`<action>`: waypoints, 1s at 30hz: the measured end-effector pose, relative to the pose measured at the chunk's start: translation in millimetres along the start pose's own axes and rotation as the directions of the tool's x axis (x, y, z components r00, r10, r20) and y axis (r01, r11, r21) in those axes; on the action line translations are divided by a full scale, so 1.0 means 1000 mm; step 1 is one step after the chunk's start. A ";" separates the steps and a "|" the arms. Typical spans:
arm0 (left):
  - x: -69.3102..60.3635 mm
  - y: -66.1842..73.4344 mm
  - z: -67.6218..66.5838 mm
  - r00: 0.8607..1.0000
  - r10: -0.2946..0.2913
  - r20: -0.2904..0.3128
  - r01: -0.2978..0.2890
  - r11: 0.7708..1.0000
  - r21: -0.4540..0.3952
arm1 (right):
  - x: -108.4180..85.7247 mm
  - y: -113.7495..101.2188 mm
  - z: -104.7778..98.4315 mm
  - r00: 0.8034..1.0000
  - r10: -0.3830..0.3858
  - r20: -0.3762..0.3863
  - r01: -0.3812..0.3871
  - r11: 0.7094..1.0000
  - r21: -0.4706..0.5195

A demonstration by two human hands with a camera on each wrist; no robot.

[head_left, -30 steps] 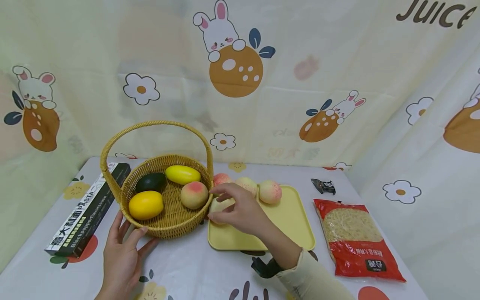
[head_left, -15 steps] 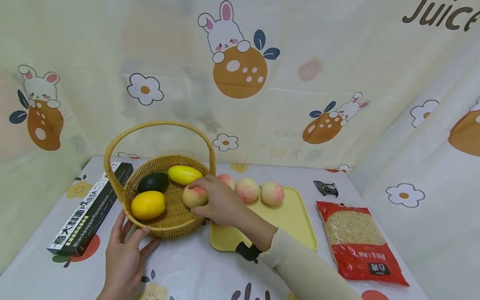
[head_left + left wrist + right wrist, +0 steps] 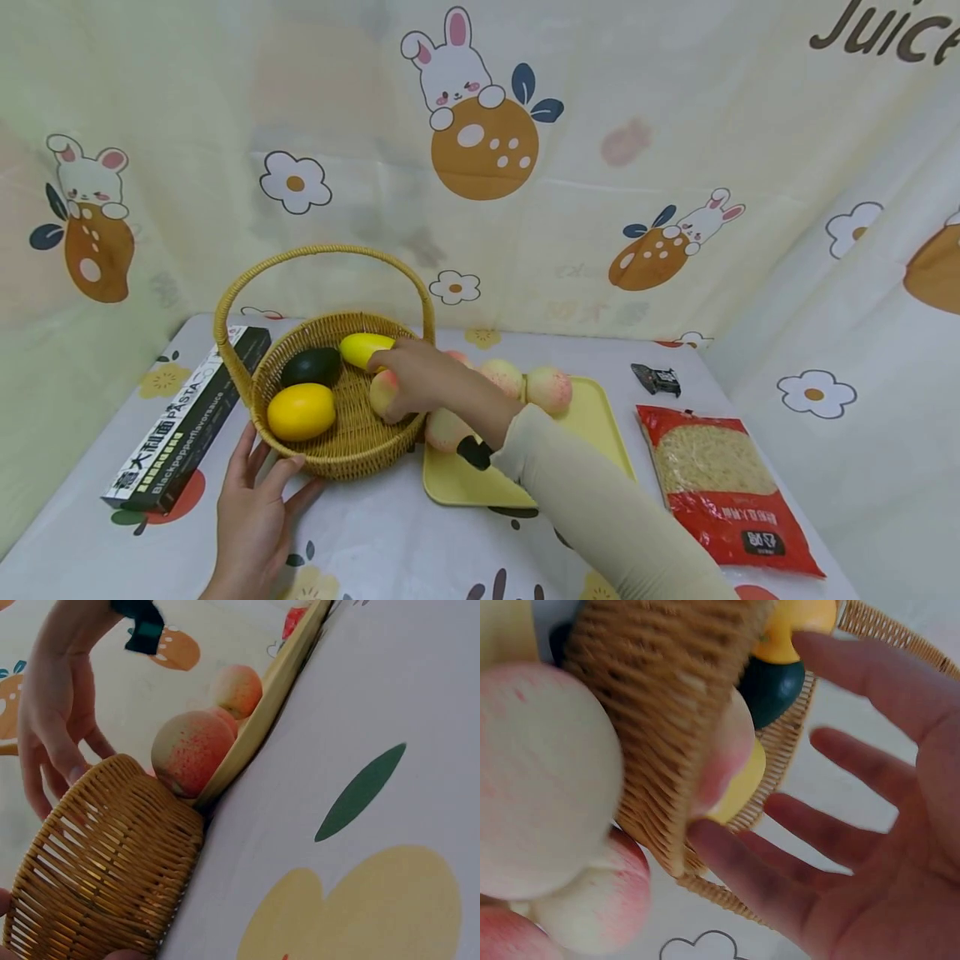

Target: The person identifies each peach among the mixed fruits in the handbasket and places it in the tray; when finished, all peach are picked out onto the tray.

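Note:
A wicker basket [image 3: 352,462] with a tall handle holds a peach [image 3: 382,393], a yellow lemon-like fruit [image 3: 302,412], a dark green avocado [image 3: 311,367] and a long yellow fruit [image 3: 364,350]. My left hand [image 3: 251,517] holds the basket's near left side, its fingers spread along the outer wall. Over the basket's right side reaches my right hand [image 3: 423,379], partly covering the peach in the head view. The right wrist view shows that hand's fingers [image 3: 855,825] spread apart, with nothing between them. Several peaches [image 3: 550,390] lie on the yellow tray [image 3: 600,442], one partly hidden.
Left of the basket lies a black and white pasta box [image 3: 187,421]. On the right are a red bag of pasta [image 3: 723,483] and a small black packet [image 3: 656,379]. A printed curtain [image 3: 525,250] hangs behind the table.
My right hand has moved left from above the tray to the basket's peach and a little farther back. The left hand stays on the basket. The head view has shifted slightly.

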State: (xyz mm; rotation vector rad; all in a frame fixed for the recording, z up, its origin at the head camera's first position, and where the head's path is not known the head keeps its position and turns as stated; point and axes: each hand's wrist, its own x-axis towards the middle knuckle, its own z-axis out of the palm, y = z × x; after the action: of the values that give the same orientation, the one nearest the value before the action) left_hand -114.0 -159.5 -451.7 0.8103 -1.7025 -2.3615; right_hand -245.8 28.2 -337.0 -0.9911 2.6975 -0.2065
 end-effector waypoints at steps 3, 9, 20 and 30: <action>0.000 0.000 0.000 1.000 0.002 0.005 -0.002 1.000 -0.005 | 0.010 -0.003 -0.005 0.996 -0.007 0.094 0.012 0.999 -0.043; -0.001 0.000 0.001 1.000 0.006 0.010 -0.006 1.000 -0.005 | 0.024 -0.010 -0.004 0.975 0.049 0.215 -0.026 0.994 -0.106; -0.002 -0.002 0.001 1.000 -0.010 0.017 0.010 1.000 -0.004 | 0.035 -0.016 0.004 0.946 0.120 0.301 -0.072 0.984 -0.166; 0.001 0.000 0.000 1.000 -0.002 0.012 0.002 1.000 -0.001 | 0.041 -0.014 0.010 0.961 0.053 0.271 0.011 0.974 -0.227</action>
State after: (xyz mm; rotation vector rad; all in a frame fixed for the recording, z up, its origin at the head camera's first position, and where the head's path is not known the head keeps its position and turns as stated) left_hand -114.3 -160.3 -451.5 0.7991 -1.7061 -2.3729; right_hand -264.5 -10.0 -350.9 -0.9692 2.5096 0.2349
